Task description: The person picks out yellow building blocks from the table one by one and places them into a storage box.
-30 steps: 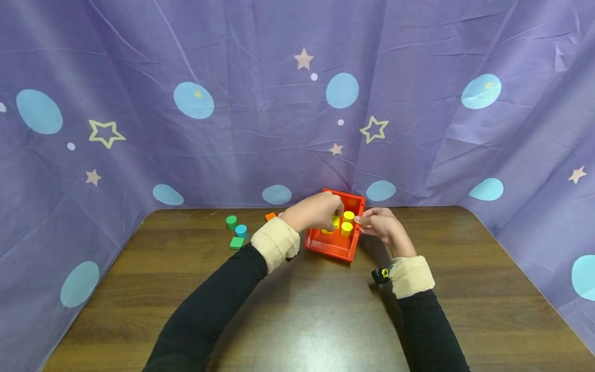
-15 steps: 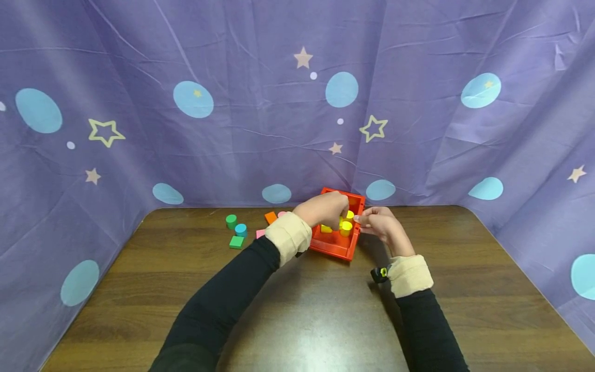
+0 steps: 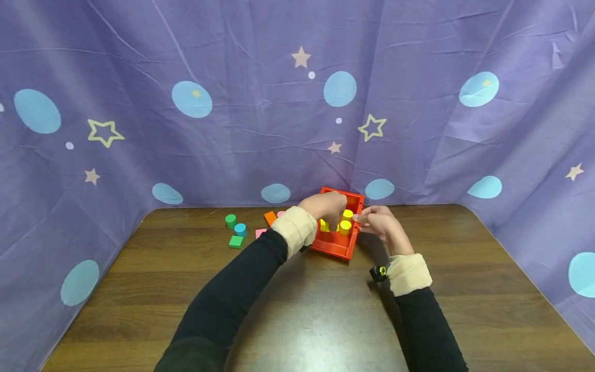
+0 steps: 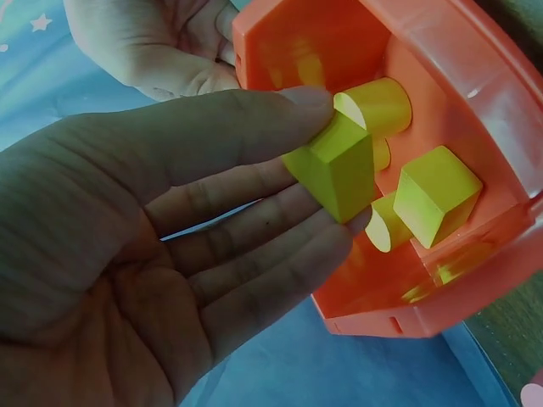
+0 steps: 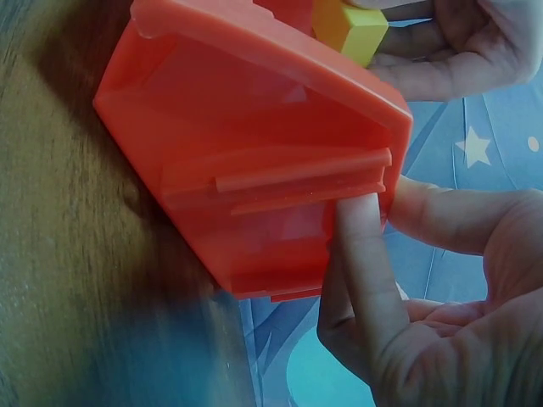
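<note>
My left hand (image 3: 327, 204) reaches over the red plastic bin (image 3: 332, 249). Between its thumb and fingertips it pinches a yellow block (image 4: 335, 165) with flat, angled faces. A yellow cube (image 4: 437, 195) sits inside the bin beyond the fingers, beside yellow cylinders (image 4: 382, 106). Two of the cylinders (image 3: 345, 228) show upright from above. At the bin's right side, my right hand (image 3: 382, 225) grips the wall, the thumb at the rim and the fingers (image 5: 361, 254) against the ribbed outer face. The left forearm partly covers the pink and orange pieces.
Left of the bin lie a green cylinder (image 3: 231, 221), a blue cylinder (image 3: 240, 230), a green square tile (image 3: 236, 242), an orange piece (image 3: 270, 218) and a pink piece (image 3: 260, 233). A purple patterned curtain (image 3: 260, 129) hangs right behind the wooden table (image 3: 139, 289).
My left hand has shifted right and deeper over the bin with the yellow block, uncovering the pink piece. The right hand keeps its grip on the bin wall.
</note>
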`<state>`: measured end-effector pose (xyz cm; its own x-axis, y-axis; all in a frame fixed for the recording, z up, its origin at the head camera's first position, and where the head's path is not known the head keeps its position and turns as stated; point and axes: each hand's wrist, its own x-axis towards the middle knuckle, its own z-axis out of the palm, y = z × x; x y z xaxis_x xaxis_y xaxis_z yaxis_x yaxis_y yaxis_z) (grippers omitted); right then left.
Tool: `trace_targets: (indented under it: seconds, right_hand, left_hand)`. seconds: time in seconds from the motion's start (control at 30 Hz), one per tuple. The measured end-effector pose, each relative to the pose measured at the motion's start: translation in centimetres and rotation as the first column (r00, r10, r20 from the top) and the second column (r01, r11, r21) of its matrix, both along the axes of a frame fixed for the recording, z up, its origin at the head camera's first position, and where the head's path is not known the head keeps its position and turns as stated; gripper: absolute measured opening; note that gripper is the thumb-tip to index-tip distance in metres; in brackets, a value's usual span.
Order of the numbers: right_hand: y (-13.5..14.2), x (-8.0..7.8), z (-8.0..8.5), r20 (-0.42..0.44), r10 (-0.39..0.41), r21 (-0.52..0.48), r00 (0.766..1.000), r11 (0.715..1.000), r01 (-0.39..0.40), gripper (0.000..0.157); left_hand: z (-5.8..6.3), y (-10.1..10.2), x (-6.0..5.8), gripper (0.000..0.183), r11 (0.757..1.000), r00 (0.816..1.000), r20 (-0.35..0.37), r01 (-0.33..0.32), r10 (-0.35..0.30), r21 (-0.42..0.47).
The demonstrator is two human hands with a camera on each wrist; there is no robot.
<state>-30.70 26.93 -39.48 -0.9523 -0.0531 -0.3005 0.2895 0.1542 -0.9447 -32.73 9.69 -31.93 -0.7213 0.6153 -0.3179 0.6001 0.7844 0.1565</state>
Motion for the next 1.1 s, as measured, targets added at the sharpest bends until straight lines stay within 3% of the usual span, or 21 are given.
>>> trace_targets:
  seconds: [0.2, 0.53, 0.83, 1.1]
  right_hand:
    - [-0.1, -0.1, 0.2, -0.008, -0.002, 0.001, 1.0, 1.0, 0.002, 0.011]
    - [-0.1, -0.2, 0.3, -0.008, 0.001, 0.019, 1.0, 1.0, -0.001, 0.012]
    - [0.0, -0.1, 0.4, -0.004, 0.0, 0.011, 1.0, 1.0, 0.0, 0.012]
    - [0.0, 0.0, 0.4, -0.001, 0.0, 0.006, 1.0, 1.0, 0.0, 0.012]
  left_hand:
    - [0.0, 0.2, -0.1, 0.02, 0.999, 1.0, -0.007, -0.028, 0.028, -0.032]
    - [0.0, 0.6, -0.9, 0.035, 0.986, 0.99, 0.08, -0.105, 0.116, -0.129]
    - [-1.0, 1.1, -1.0, 0.049, 0.977, 0.986, 0.054, -0.145, 0.155, -0.156]
    - [-1.3, 1.3, -1.0, 0.048, 0.978, 0.987, 0.055, -0.138, 0.148, -0.159]
